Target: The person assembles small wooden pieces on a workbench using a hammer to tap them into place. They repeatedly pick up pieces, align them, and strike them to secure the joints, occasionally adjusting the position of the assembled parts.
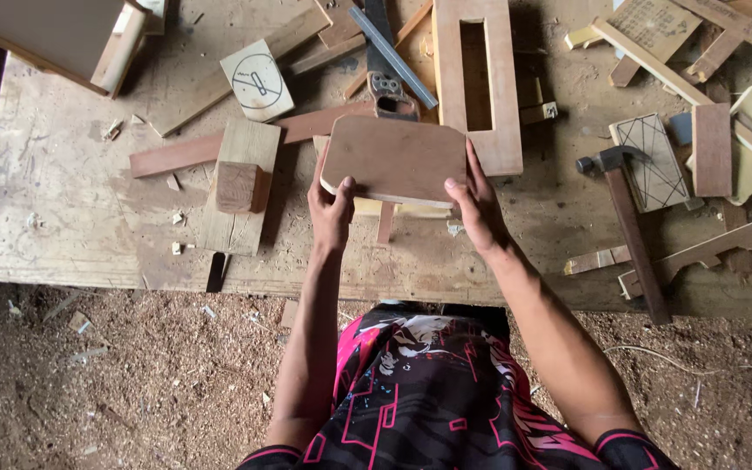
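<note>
Head view, two hands, left hand (331, 213) and right hand (478, 209) each pinching one rounded board (393, 160), one hammer (624, 218) nearby

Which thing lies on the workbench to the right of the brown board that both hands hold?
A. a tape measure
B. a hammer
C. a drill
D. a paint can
B: a hammer with a dark wooden handle lies on the workbench, right of the brown board gripped by the left hand and right hand.

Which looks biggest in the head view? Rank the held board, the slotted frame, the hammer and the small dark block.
1. Slotted frame and held board: alike; the board is raised nearer the camera, so unsure.
2. Hammer.
3. Small dark block.
</note>
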